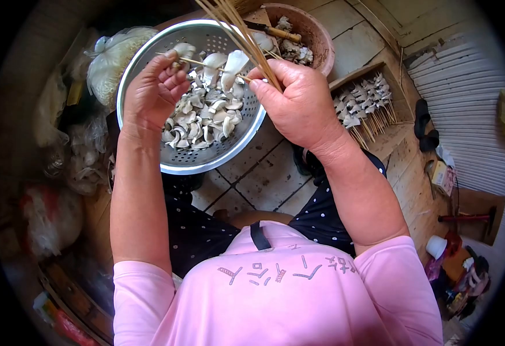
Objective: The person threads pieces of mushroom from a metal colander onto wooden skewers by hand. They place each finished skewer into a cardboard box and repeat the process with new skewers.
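Observation:
A thin bamboo skewer point(198, 61) runs between my hands, with oyster mushroom pieces point(233, 63) threaded along it. My left hand point(153, 92) pinches a mushroom piece point(184, 49) near the skewer's pointed end, its other fingers curled. Between thumb and forefinger, my right hand point(298, 104) grips the skewer's other end. The same hand also clasps a bundle of bare bamboo skewers point(242, 37) that slants up to the left. Below both hands is a metal colander point(124, 72) holding many loose torn oyster mushroom pieces point(203, 120).
At the right, a wooden box point(405, 95) contains rows of mushroom skewers point(365, 98). A reddish basin point(326, 43) behind my right hand holds mushroom clumps and a wooden-handled tool point(284, 33). Plastic bags point(120, 57) crowd the left side. Tiled floor point(241, 187) shows between my legs.

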### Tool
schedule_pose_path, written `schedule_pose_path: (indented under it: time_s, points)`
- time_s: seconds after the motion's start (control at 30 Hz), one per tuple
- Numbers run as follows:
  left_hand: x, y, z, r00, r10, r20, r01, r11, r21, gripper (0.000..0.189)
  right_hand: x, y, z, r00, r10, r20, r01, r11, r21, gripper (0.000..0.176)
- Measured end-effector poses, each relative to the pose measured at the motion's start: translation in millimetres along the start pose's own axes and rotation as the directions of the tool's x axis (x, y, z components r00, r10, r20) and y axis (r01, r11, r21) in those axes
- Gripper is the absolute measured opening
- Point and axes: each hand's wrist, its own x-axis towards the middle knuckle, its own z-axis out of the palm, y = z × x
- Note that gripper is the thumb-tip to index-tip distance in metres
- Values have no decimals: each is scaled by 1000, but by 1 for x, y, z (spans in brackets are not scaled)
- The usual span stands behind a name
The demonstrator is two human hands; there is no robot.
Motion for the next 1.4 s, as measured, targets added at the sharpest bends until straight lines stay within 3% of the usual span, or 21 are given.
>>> schedule_pose_path:
  time_s: [0.17,0.43,0.67,0.8,0.87,0.93,1.0,1.07,1.2,1.4]
  points:
    - [-14,-14,23,997,-66,28,64,996,65,22,0,-2,1,1000,25,-12,-25,999,-34,19]
    - [-18,-15,28,999,-28,-47,35,990,140,21,1,3,3,999,38,11,-37,999,-39,19]
    - [-7,-9,20,999,40,-36,-37,995,95,21,5,3,0,998,62,-24,-62,998,16,21]
    - [9,-14,7,981,120,-153,-73,957,281,21,5,7,0,996,49,-78,-45,998,48,21]
    - [16,-26,1,994,95,-54,-37,755,655,19,5,7,1,997,48,-61,-45,998,54,21]
    - [23,-46,-6,1000,-12,7,-1,460,888,18,5,6,2,997,44,-60,-41,998,53,22]
    - [26,-64,-8,987,-156,47,-24,141,990,23,4,4,2,998,41,-57,-38,998,50,22]
    - [25,-81,-11,965,-211,153,-186,-151,971,20,5,3,1,997,73,-36,-71,995,70,22]
    - [18,-100,-8,970,-194,144,-202,-323,925,25,6,3,2,997,73,-35,-70,995,75,22]
    - [18,-103,-7,966,-178,188,-248,-417,875,24,5,4,2,999,22,-47,-21,1000,20,22]
